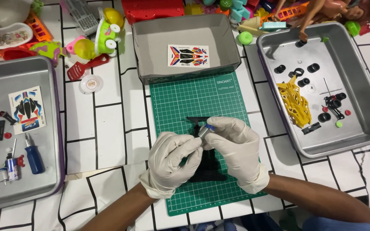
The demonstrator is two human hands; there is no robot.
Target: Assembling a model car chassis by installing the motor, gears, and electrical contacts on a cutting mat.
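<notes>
Over the green cutting mat (185, 102), a small silver motor (205, 131) is pinched by right hand (235, 147) and left hand (173, 159) fingers above the black chassis (208, 167); careful seating seems needed.

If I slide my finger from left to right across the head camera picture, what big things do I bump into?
Left metal tray → blue-handled screwdriver → left hand → right hand, both gloved, holding a small silver motor over the green cutting mat → yellow toy car body → right metal tray.
</notes>
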